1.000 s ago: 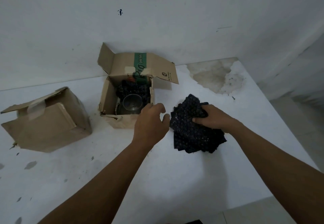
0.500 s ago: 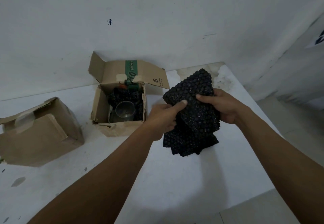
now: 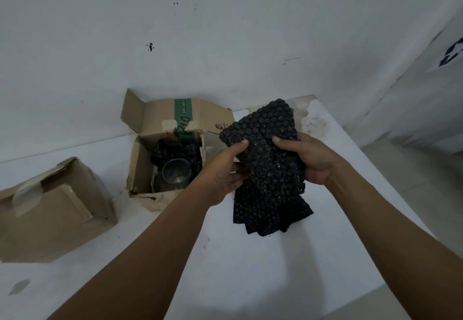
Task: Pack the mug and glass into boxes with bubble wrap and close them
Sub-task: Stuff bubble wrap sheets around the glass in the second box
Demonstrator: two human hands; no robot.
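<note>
Two hands grip one wrap [image 3: 270, 169]: left hand [image 3: 223, 172], right hand [image 3: 313, 159]; a glass [image 3: 175, 173] is seen inside the open box [image 3: 140, 169].

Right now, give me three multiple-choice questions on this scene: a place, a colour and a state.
1. Where is the glass? A) on the floor B) inside the green-taped box C) in a hand
2. What colour is the held bubble wrap? A) clear B) pink C) black
3. The green-taped box's flaps are: A) open B) taped shut C) torn off
Answers: B, it shows inside that box; C, the sheet in the left hand and right hand is black; A, the flaps stand up.
</note>
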